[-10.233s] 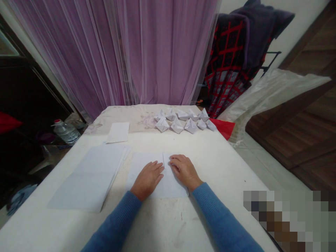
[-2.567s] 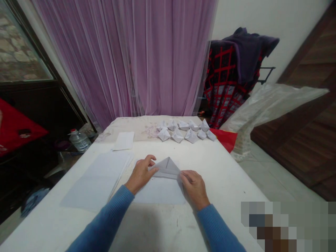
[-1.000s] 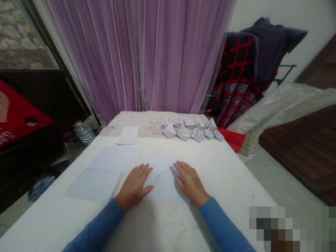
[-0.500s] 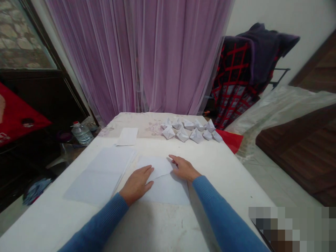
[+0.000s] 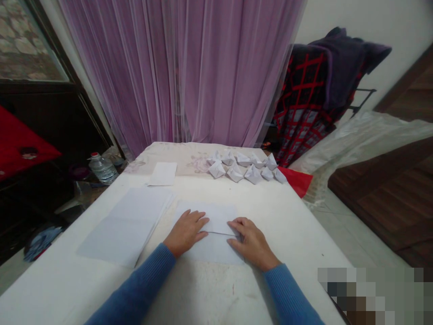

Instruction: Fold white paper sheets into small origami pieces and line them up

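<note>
A white sheet of paper (image 5: 216,248) lies in front of me, its far part folded over so that a crosswise edge runs across the middle. My left hand (image 5: 187,232) rests on the left part of the fold, fingers stretched out and thumb apart. At the right end of that edge is my right hand (image 5: 252,241), palm down with fingers bent. Its thumb and forefinger are apart, one on each side of the edge. Left of these hands lies a stack of white paper (image 5: 118,225).
Several folded paper shapes (image 5: 235,172) stand in two rows at the far right of the white table (image 5: 287,234). A small white paper piece (image 5: 163,174) lies at the far left. Beyond the table's left side is a water bottle (image 5: 103,168). Purple curtains (image 5: 216,72) hang behind.
My right hand has moved nearer and to the right, onto the fold's end. My left hand has slid slightly right. The folded part's slanted edge now runs nearly straight across.
</note>
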The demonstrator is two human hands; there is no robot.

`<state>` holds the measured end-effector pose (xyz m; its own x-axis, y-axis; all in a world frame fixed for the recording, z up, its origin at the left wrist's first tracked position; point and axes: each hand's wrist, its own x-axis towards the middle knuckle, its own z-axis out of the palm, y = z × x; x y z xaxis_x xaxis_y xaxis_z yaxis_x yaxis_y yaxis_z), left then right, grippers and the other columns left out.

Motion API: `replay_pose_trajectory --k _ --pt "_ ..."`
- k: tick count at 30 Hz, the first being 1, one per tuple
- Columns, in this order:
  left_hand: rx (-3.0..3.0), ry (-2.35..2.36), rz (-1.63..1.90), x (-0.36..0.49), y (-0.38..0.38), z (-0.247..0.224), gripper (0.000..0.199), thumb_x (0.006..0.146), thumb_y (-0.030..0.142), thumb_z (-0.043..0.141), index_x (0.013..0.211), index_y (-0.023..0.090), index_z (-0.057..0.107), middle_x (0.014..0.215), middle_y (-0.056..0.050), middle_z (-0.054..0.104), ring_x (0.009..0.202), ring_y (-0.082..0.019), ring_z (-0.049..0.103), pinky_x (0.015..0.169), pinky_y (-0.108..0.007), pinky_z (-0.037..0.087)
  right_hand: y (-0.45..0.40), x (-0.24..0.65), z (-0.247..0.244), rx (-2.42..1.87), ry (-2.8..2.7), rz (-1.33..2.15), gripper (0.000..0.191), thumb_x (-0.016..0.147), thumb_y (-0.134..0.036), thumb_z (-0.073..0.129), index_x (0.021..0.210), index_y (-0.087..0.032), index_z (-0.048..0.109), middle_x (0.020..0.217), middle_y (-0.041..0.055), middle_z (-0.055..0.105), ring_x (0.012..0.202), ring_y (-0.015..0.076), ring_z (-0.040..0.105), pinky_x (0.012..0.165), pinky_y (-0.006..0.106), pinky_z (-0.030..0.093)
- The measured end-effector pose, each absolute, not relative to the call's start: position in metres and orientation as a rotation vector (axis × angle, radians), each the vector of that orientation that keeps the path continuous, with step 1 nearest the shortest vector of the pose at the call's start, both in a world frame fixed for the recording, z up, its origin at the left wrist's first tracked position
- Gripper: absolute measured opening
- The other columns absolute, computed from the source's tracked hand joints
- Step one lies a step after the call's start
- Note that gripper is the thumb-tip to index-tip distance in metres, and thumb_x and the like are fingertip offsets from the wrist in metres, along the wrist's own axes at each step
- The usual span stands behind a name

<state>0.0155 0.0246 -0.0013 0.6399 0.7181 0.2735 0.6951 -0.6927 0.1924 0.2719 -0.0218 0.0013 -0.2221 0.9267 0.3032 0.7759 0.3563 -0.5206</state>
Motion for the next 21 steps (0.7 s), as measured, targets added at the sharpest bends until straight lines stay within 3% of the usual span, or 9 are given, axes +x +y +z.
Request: replay_pose_trajectory --k 4,12,21 --pt "2.834 1.187 0.508 0.015 0.023 -0.003 0.028 0.092 0.032 0.055 0.119 0.027 0.063 0.126 -0.007 0.065 0.123 -0.023 0.055 0.111 -0.049 0.032 -0.022 0.266 0.002 -1.469 -2.116 0.176 0.034 0.076 -0.024 0.068 0.110 -0.025 0.068 0.103 0.0055 0.063 0.095 0.0218 0.059 0.084 0.036 0.050" --pt "2.856 1.090 0.605 0.014 0.023 -0.011 0.029 0.098 0.031 0.044 0.116 0.023 0.066 0.115 -0.007 0.071 0.111 -0.019 0.064 0.094 -0.036 0.051 -0.025 0.262 -0.002 -1.467 -2.163 0.052 0.036 0.079 -0.027 0.069 0.114 -0.025 0.065 0.119 0.0100 0.060 0.110 0.0261 0.054 0.089 0.042 0.046" --pt "2.764 1.125 0.766 0.009 0.026 -0.012 0.033 0.099 0.031 0.038 0.105 0.021 0.069 0.104 -0.007 0.072 0.097 -0.018 0.066 0.090 -0.034 0.052 -0.017 0.266 -0.017 -1.485 -2.069 0.027 0.019 0.086 -0.025 0.062 0.103 -0.026 0.071 0.112 0.0077 0.065 0.105 0.0242 0.057 0.085 0.040 0.045"
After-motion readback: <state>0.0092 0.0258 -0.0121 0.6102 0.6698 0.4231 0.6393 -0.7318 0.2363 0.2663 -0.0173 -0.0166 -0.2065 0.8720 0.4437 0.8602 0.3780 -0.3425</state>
